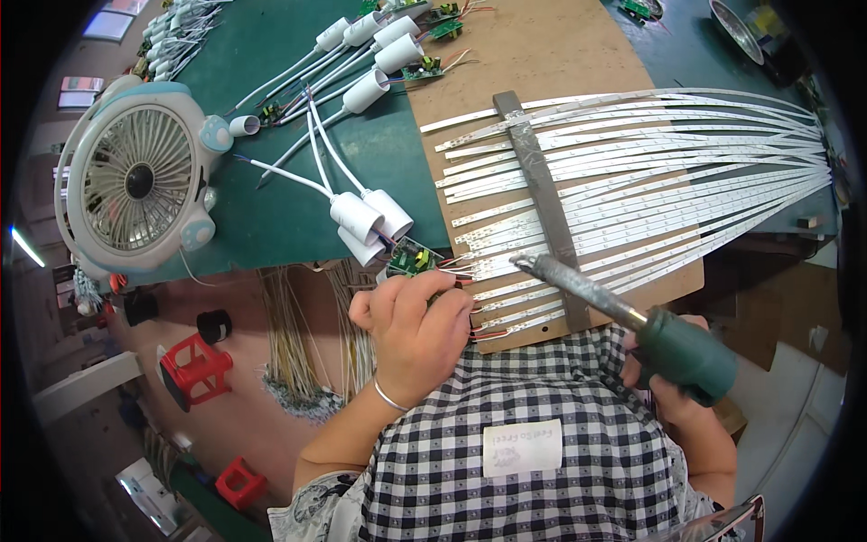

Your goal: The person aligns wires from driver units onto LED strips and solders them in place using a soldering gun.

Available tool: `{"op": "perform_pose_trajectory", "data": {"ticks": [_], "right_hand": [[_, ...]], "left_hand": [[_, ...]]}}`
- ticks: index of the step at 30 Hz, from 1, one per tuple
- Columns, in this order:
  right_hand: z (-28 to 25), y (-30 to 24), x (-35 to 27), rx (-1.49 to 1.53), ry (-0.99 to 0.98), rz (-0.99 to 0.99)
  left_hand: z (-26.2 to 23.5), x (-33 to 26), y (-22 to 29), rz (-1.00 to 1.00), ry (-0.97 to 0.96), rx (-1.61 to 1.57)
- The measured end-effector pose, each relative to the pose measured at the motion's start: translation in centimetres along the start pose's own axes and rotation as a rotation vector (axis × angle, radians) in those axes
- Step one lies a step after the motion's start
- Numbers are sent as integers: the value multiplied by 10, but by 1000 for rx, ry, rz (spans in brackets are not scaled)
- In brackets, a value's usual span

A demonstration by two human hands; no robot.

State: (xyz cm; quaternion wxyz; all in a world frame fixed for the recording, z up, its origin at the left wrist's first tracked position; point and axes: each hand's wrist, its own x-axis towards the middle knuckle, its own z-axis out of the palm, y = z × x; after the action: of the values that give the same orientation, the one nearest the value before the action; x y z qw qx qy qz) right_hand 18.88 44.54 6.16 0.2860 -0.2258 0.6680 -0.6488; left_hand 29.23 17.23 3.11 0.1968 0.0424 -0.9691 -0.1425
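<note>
My left hand (415,325) is closed in a pinch at the board's lower left edge, on thin red and white wires (459,269) beside a small green circuit board (411,258). White cylindrical lamp caps (357,214) with white cables lie just beyond it. In my right hand (673,397) is a soldering gun (685,355) with a green body, its fingers wrapped round the grip and partly hidden. The gun's metal tip hovers over or touches the ends of white LED strips (623,217); which one, I cannot tell. A dark flat bar (539,181) lies across the strips.
A brown board (560,45) lies under the strips on a green tabletop (262,81). At left stands a white and blue fan (140,176). More lamp caps (397,54) with circuit boards sit at the back. Red stools (194,370) and bundled strips (293,334) are below the table.
</note>
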Motion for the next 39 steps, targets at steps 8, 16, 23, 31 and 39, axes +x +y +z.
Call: {"op": "perform_pose_trajectory", "data": {"ticks": [8, 16, 23, 31, 39], "right_hand": [[-3, 10, -4, -353, -101, -118], [8, -4, -2, 218, 46, 207], [68, 6, 72, 786, 79, 200], [79, 11, 75, 774, 97, 154], [81, 11, 76, 715, 98, 139]], "left_hand": [[5, -2, -5, 30, 63, -4], [1, 3, -11, 125, 20, -18], [4, 2, -11, 83, 43, -114], [-19, 13, -11, -25, -208, -308], [-11, 17, -26, 233, -119, -180]]}}
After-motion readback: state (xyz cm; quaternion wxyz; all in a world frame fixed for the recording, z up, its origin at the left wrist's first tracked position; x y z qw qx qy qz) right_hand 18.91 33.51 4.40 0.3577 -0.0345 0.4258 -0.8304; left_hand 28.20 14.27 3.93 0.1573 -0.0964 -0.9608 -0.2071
